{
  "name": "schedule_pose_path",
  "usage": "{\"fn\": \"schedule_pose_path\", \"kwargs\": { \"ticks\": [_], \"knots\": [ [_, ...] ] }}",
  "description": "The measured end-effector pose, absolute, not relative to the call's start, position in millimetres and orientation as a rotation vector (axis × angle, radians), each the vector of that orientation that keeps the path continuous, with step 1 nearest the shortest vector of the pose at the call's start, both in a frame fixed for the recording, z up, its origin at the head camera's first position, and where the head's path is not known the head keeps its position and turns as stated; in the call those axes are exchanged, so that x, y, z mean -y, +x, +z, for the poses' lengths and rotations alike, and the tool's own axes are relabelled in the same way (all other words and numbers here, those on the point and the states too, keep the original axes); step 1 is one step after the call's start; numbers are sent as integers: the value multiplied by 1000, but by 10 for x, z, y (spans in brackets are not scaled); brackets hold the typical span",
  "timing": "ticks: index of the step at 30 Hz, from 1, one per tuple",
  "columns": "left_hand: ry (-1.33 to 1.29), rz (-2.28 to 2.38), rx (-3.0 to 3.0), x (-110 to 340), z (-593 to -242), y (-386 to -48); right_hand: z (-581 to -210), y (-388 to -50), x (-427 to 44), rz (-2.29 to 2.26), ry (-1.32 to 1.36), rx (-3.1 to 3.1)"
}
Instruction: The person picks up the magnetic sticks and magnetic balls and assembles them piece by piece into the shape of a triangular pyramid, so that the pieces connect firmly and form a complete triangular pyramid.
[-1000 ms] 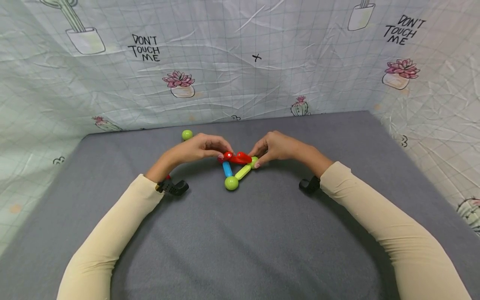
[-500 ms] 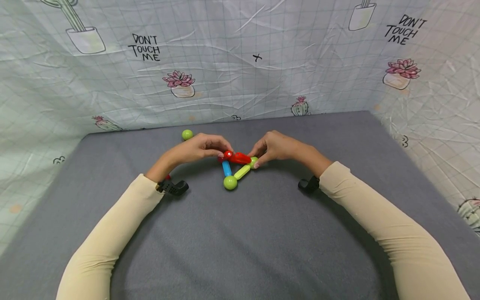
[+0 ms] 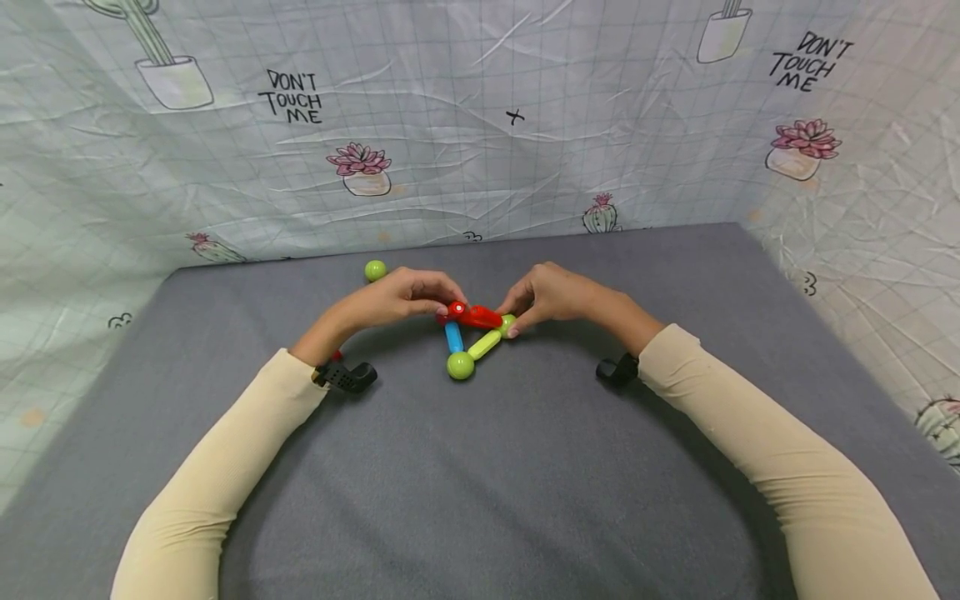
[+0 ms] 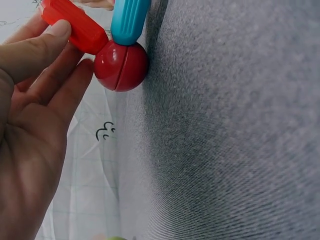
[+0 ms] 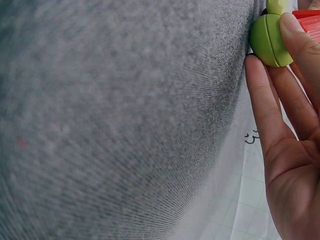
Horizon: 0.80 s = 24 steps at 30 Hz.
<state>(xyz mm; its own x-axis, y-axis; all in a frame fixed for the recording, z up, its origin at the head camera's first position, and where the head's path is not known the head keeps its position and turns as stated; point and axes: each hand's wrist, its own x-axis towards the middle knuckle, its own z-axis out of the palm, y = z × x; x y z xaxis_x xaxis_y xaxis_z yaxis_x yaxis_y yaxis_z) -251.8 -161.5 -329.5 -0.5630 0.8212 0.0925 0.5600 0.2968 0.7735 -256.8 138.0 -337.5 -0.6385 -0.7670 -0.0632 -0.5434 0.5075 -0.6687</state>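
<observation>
Magnetic sticks and balls form a small triangle-like shape on the grey cloth. My left hand [image 3: 397,293] pinches a red stick [image 4: 77,27] between thumb and fingers. That stick rises from a red ball [image 4: 120,65], which also joins a blue stick [image 4: 130,21]. At the right corner my right hand [image 3: 558,293] grips a green ball [image 5: 270,40] with thumb and fingertips. Another red stick [image 3: 486,317] spans the side between both hands. The blue stick and a yellow-green stick [image 3: 485,344] meet at the front green ball [image 3: 461,365].
A loose green ball [image 3: 375,270] sits behind my left wrist. Something small and red [image 3: 337,355] shows partly behind that wrist's black camera mount [image 3: 348,377]. A patterned curtain [image 3: 450,125] hangs along the back edge of the grey table [image 3: 480,483].
The red stick between my hands has tipped down; its pale-dotted end faced up earlier and no longer shows. The front green ball has shifted slightly left. Both hands stay nearly still.
</observation>
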Motion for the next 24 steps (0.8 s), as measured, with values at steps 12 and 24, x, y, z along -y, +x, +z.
{"fn": "schedule_pose_path", "kwargs": {
  "ticks": [12,24],
  "knots": [
    [1170,1155,-2498,1732,-3253,-2310,-3360,-2533,-1373,-856,-1093,-2435],
    [1013,996,-2670,1948,-3274,-1876,-3310,-2244,-1252,-869,-1054,-2504]
  ]
}}
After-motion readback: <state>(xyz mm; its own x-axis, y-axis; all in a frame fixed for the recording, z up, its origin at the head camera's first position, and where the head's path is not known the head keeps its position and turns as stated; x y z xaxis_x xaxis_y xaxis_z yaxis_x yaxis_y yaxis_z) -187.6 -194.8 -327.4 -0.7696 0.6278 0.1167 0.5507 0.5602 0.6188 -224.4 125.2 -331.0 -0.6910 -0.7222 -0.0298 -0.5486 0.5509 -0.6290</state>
